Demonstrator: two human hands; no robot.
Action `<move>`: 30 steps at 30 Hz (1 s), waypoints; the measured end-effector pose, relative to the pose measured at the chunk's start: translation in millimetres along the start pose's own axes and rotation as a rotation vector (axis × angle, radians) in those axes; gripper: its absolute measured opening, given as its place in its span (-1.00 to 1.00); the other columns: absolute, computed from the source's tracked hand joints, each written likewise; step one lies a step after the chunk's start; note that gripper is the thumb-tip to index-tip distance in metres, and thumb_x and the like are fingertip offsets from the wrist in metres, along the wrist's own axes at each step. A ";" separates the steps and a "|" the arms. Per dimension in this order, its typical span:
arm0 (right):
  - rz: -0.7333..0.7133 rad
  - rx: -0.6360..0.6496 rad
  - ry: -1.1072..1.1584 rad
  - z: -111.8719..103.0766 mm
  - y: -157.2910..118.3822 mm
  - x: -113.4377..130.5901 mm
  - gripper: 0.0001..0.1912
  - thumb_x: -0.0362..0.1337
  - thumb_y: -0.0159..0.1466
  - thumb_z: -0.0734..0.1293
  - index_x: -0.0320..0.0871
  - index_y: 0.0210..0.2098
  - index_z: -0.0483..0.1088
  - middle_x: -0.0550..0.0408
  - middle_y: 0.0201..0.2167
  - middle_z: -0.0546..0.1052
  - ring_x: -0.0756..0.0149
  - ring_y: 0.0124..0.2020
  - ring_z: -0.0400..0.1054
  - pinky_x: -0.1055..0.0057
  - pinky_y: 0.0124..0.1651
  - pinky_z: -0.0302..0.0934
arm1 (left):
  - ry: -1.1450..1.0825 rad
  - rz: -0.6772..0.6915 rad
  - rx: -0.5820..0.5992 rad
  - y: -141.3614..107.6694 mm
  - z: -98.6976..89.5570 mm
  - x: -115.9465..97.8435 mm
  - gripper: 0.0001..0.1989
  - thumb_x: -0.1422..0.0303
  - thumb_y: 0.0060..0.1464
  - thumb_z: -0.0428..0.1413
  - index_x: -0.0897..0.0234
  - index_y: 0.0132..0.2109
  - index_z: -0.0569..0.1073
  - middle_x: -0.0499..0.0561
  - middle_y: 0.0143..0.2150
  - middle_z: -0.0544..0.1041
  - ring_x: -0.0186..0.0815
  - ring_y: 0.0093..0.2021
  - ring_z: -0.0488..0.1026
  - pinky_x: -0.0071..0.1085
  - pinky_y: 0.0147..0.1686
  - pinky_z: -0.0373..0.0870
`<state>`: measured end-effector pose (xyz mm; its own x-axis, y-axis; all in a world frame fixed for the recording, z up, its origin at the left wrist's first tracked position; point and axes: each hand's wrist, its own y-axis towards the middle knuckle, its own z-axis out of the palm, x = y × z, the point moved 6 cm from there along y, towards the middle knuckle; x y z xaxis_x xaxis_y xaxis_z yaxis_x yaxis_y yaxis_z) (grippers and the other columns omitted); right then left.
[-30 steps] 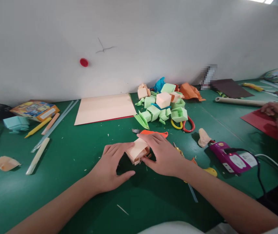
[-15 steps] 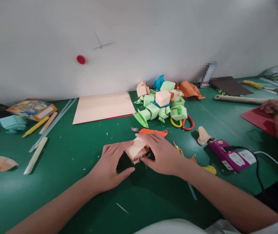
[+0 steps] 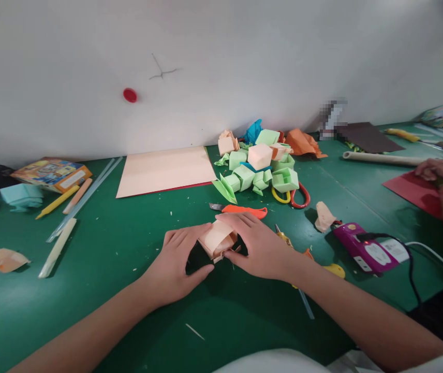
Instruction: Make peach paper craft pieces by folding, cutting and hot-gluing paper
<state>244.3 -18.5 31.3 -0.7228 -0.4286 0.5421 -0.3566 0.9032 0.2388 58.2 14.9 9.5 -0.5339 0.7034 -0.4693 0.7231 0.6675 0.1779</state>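
1 peach paper box (image 3: 216,235), mid-tabletop (image 3: 245,316), between 2 hands. Left hand (image 3: 171,267): fingers and thumb wide apart, index tip touching box at 11 o'clock; can't tell if thumb touches. Right hand (image 3: 262,247): fingers clamped on box, thumb at near edge. From box: 1 orange cutter (image 3: 248,210), 1 o'clock, just beside; 1 folded-paper pile (image 3: 259,156), 1 o'clock, farther, pieces overlap, count unclear; 1 peach sheet (image 3: 165,171), 11; 1 purple power strip (image 3: 371,251), 3.

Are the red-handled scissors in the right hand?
No, the right hand holds folded peach paper; the scissors lie by the green boxes.
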 end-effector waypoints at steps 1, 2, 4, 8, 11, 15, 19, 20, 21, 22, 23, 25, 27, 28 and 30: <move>-0.005 -0.001 0.002 -0.4 -0.1 1.2 -0.29 -0.32 0.29 0.36 -0.07 0.39 0.14 -0.12 0.33 0.37 -0.08 0.34 0.21 -0.13 0.30 0.23 | 0.000 -0.001 -0.006 -0.2 -0.1 0.4 -0.33 0.21 0.24 0.16 0.08 0.41 0.11 0.15 0.32 0.42 0.05 0.29 0.36 0.02 0.23 0.22; -0.011 0.001 0.003 -0.5 -0.1 2.3 -0.30 -0.33 0.29 0.36 -0.07 0.39 0.14 -0.13 0.32 0.38 -0.08 0.34 0.22 -0.13 0.29 0.24 | 0.000 -0.002 -0.009 -0.3 0.1 0.9 -0.32 0.21 0.24 0.16 0.08 0.41 0.10 0.15 0.32 0.42 0.05 0.29 0.36 0.01 0.23 0.22; -0.020 0.007 0.008 -0.5 -0.3 4.3 -0.31 -0.33 0.29 0.36 -0.07 0.38 0.16 -0.13 0.32 0.39 -0.07 0.34 0.22 -0.12 0.30 0.24 | 0.000 -0.001 -0.010 -0.5 0.6 1.7 -0.32 0.21 0.23 0.16 0.08 0.41 0.11 0.14 0.32 0.42 0.05 0.29 0.36 0.01 0.23 0.23; -0.021 0.010 0.015 -0.4 -0.5 7.0 -0.32 -0.31 0.29 0.38 -0.08 0.36 0.17 -0.12 0.33 0.38 -0.05 0.35 0.21 -0.10 0.32 0.21 | -0.011 -0.005 -0.007 -2.5 2.7 1.4 -0.19 0.15 0.18 0.22 0.07 0.45 0.03 0.17 0.34 0.39 0.10 0.29 0.35 0.05 0.24 0.22; -0.033 0.012 0.017 -1.1 -0.5 10.2 -0.31 -0.33 0.27 0.39 -0.11 0.36 0.18 -0.12 0.34 0.37 -0.03 0.36 0.21 -0.09 0.35 0.19 | -0.057 -0.045 -0.015 -5.7 4.6 0.6 0.04 0.13 0.12 0.27 0.06 0.51 -0.21 0.21 0.35 0.38 0.12 0.27 0.35 0.09 0.22 0.23; -0.065 0.019 0.026 -2.0 -0.7 15.8 -0.31 -0.34 0.26 0.39 -0.11 0.35 0.18 -0.12 0.33 0.38 -0.02 0.33 0.24 -0.07 0.33 0.21 | -0.087 -0.092 -0.021 -8.5 6.9 -0.6 0.05 0.12 0.11 0.28 0.04 0.51 -0.23 0.19 0.31 0.41 0.14 0.26 0.34 0.08 0.17 0.28; -0.082 0.026 0.037 -1.0 -1.3 17.5 -0.29 -0.33 0.26 0.40 -0.09 0.36 0.17 -0.11 0.34 0.38 -0.03 0.33 0.24 -0.07 0.33 0.21 | -0.065 -0.102 -0.023 -7.9 7.0 -0.4 -0.08 0.11 0.17 0.23 0.06 0.49 -0.10 0.20 0.32 0.40 0.14 0.27 0.35 0.06 0.17 0.30; -0.083 0.028 0.040 -0.6 -1.5 17.4 -0.29 -0.33 0.26 0.40 -0.09 0.36 0.17 -0.11 0.33 0.38 -0.02 0.33 0.23 -0.07 0.33 0.22 | -0.058 -0.093 -0.024 -7.5 6.8 -0.7 -0.12 0.11 0.19 0.21 0.07 0.49 -0.08 0.21 0.33 0.40 0.13 0.27 0.35 0.05 0.17 0.30; -0.083 0.031 0.042 -0.3 -1.7 17.2 -0.29 -0.33 0.26 0.40 -0.09 0.37 0.17 -0.12 0.33 0.38 -0.02 0.33 0.23 -0.06 0.33 0.22 | -0.053 -0.085 -0.026 -7.1 6.5 -0.9 -0.14 0.11 0.20 0.20 0.07 0.48 -0.06 0.22 0.34 0.38 0.12 0.27 0.36 0.06 0.18 0.30; -0.082 0.034 0.044 0.0 -2.0 17.0 -0.29 -0.34 0.27 0.40 -0.09 0.37 0.17 -0.11 0.33 0.38 -0.02 0.33 0.23 -0.07 0.32 0.22 | -0.050 -0.077 -0.026 -6.7 6.3 -1.1 -0.17 0.11 0.21 0.19 0.08 0.47 -0.04 0.22 0.35 0.38 0.12 0.27 0.36 0.06 0.19 0.30; -0.082 0.037 0.044 0.2 -2.2 16.7 -0.29 -0.34 0.27 0.40 -0.08 0.37 0.16 -0.11 0.33 0.37 -0.02 0.33 0.23 -0.07 0.32 0.22 | -0.049 -0.070 -0.027 -6.4 6.1 -1.1 -0.18 0.11 0.22 0.18 0.09 0.47 -0.02 0.22 0.35 0.38 0.12 0.27 0.37 0.06 0.19 0.30; -0.083 0.045 0.045 0.5 -2.6 16.1 -0.27 -0.33 0.28 0.41 -0.06 0.38 0.15 -0.10 0.34 0.37 -0.03 0.34 0.22 -0.08 0.32 0.22 | -0.051 -0.062 -0.035 -6.0 5.3 -0.7 -0.21 0.11 0.22 0.17 0.09 0.46 0.01 0.22 0.34 0.39 0.11 0.26 0.38 0.07 0.20 0.30; -0.086 0.052 0.043 0.5 -3.0 15.4 -0.25 -0.32 0.28 0.41 -0.05 0.40 0.12 -0.10 0.35 0.36 -0.03 0.34 0.21 -0.09 0.34 0.20 | -0.050 -0.052 -0.040 -5.8 4.7 -0.4 -0.23 0.11 0.22 0.17 0.10 0.45 0.04 0.21 0.33 0.40 0.11 0.25 0.39 0.07 0.20 0.31; -0.089 0.052 0.042 0.4 -3.2 15.1 -0.24 -0.32 0.27 0.41 -0.05 0.41 0.11 -0.10 0.35 0.36 -0.03 0.34 0.20 -0.09 0.34 0.19 | -0.049 -0.047 -0.043 -5.8 4.4 -0.3 -0.23 0.11 0.22 0.17 0.10 0.45 0.05 0.21 0.32 0.41 0.11 0.25 0.40 0.07 0.20 0.31; -0.087 0.054 0.038 0.3 -3.5 14.4 -0.23 -0.33 0.27 0.41 -0.05 0.41 0.11 -0.09 0.35 0.35 -0.02 0.35 0.20 -0.09 0.35 0.19 | -0.048 -0.041 -0.045 -6.0 4.0 -0.2 -0.24 0.11 0.22 0.16 0.11 0.44 0.06 0.22 0.32 0.41 0.10 0.25 0.40 0.07 0.19 0.31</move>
<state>235.0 -27.9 38.1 -0.6648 -0.5033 0.5520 -0.4491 0.8598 0.2432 55.7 9.8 5.1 -0.5398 0.6637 -0.5178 0.6802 0.7063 0.1961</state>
